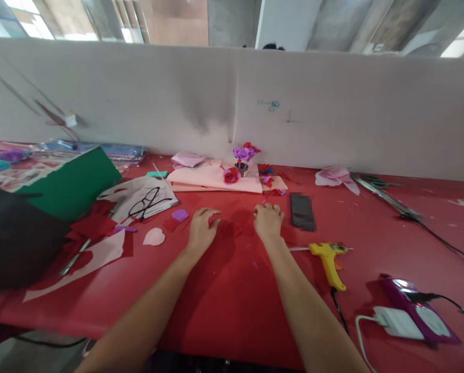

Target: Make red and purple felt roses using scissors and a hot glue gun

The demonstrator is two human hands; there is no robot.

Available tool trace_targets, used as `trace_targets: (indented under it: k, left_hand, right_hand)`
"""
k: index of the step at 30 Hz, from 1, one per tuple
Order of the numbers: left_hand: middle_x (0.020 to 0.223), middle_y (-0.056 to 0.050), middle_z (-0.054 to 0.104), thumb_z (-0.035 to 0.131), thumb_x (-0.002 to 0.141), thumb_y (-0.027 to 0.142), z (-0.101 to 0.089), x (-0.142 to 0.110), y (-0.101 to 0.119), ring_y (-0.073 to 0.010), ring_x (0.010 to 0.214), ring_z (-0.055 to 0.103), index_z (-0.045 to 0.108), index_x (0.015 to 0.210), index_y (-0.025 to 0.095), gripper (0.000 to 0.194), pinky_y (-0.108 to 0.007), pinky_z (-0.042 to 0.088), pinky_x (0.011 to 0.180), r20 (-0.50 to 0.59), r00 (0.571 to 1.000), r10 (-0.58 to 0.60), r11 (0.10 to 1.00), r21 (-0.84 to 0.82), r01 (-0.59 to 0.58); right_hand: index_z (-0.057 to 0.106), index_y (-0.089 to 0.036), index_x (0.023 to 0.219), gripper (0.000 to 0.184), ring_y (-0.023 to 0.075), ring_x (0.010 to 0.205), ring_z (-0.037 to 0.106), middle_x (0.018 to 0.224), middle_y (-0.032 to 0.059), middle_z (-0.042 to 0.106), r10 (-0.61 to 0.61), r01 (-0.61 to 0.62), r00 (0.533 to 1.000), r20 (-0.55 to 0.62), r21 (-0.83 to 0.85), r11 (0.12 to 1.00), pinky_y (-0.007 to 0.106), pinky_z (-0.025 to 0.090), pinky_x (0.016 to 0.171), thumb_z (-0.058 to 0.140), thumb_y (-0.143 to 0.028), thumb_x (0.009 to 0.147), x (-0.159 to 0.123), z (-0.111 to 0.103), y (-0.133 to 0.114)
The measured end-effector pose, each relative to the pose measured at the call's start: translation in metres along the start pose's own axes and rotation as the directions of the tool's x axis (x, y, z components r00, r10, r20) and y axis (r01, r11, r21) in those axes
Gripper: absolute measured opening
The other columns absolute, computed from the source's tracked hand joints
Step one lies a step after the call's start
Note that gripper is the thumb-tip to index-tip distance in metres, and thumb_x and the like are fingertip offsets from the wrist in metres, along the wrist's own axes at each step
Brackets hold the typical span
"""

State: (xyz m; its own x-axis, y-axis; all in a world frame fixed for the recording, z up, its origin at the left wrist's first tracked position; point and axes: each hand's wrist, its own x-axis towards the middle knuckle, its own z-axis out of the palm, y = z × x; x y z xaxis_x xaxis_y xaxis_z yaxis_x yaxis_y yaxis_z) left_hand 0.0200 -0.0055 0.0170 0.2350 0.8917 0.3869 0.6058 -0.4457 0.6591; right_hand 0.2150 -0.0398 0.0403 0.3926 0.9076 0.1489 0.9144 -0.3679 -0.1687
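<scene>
My left hand (203, 229) hovers low over the red table (224, 311), thumb and forefinger parted, with nothing visible between them. My right hand (269, 221) rests a short way to the right with its fingers curled down; whatever lies under the fingertips is hidden. Between the hands are red pieces (237, 226) that barely stand out from the tabletop. Left of my left hand lie a purple petal-shaped piece (180, 215) and a pale pink one (154, 237). A yellow glue gun (328, 261) lies right of my right forearm, and a dark phone (302, 211) beyond it.
Purple and red flowers (245, 153) stand in a small pot at the back, beside a red rose (232, 175) on pink sheets (204, 176). Eyeglasses (144, 203) and a black bag (18, 238) are leftward. At right are a power strip (418, 311) and white adapter (399, 322).
</scene>
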Motion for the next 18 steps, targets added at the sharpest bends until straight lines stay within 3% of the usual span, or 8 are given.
trace_targets:
  k: [8, 13, 15, 18]
  left_hand:
    - [0.092, -0.006, 0.068, 0.057, 0.079, 0.012, -0.004, 0.004, 0.000, -0.0189, 0.091, 0.061, 0.070, 0.088, 0.020, 0.017, -0.034, 0.050, 0.083, -0.055, 0.998, -0.016, 0.997, -0.075, 0.012]
    - [0.089, -0.005, 0.071, 0.061, 0.077, 0.015, -0.002, 0.011, 0.019, -0.0177, 0.082, 0.064, 0.070, 0.083, 0.019, 0.012, -0.032, 0.050, 0.079, 0.097, 0.993, -0.071, 0.988, -0.132, 0.084]
    - [0.087, -0.006, 0.072, 0.060, 0.078, 0.014, 0.001, 0.010, 0.028, -0.0184, 0.082, 0.065, 0.071, 0.082, 0.018, 0.012, -0.033, 0.050, 0.081, 0.114, 0.993, -0.031, 0.993, -0.110, 0.044]
    - [0.104, -0.008, 0.071, 0.053, 0.082, 0.010, 0.006, 0.003, 0.038, -0.0222, 0.098, 0.062, 0.069, 0.102, 0.019, 0.027, -0.039, 0.047, 0.090, -0.033, 0.989, 0.141, 0.990, 0.014, -0.141]
  right_hand:
    - [0.065, -0.017, 0.102, 0.032, 0.0276, 0.107, 0.047, 0.111, 0.0146, 0.062, -0.047, 0.050, 0.997, 0.054, -0.049, 0.998, 0.039, 0.033, 0.081, 0.038, -0.007, 0.089, 0.004, 0.007, 0.002]
    - [0.062, -0.011, 0.103, 0.030, 0.0304, 0.108, 0.048, 0.111, 0.0192, 0.062, -0.071, 0.072, 0.997, 0.009, -0.043, 0.997, 0.042, 0.032, 0.084, 0.038, -0.004, 0.087, 0.001, 0.009, -0.002]
    - [0.061, -0.009, 0.102, 0.031, 0.0315, 0.106, 0.049, 0.105, 0.0210, 0.064, -0.069, 0.069, 0.997, -0.026, -0.026, 0.997, 0.044, 0.031, 0.084, 0.035, -0.003, 0.088, -0.004, 0.004, -0.004]
    - [0.059, -0.011, 0.103, 0.029, 0.0304, 0.096, 0.055, 0.092, 0.0188, 0.067, -0.096, 0.098, 0.993, -0.076, 0.030, 0.995, 0.044, 0.032, 0.082, 0.033, -0.006, 0.091, -0.016, -0.008, -0.009]
